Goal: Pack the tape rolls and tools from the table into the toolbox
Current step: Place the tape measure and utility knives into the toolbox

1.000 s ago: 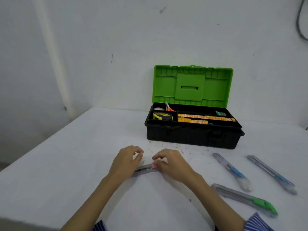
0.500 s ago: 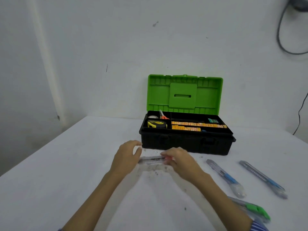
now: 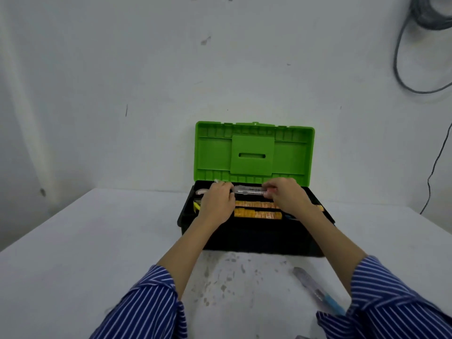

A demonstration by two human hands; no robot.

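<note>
There is a single view, from a wide-angle camera worn on the person's head. It looks forward and down along both forearms, across the white table (image 3: pixel 73 253) toward the white wall (image 3: pixel 146 69) behind it. The open toolbox (image 3: pixel 254 236) sits at mid-frame, near enough that its tray compartments show, with the green lid (image 3: pixel 254 152) standing upright and facing the camera. The two hands (image 3: pixel 217 201) reach out over the tray, away from the lens. The striped sleeves (image 3: pixel 151 304) fill the bottom edge, closest to the camera. Straight lines bow toward the frame's edges, as at the wall corner on the left.
</note>
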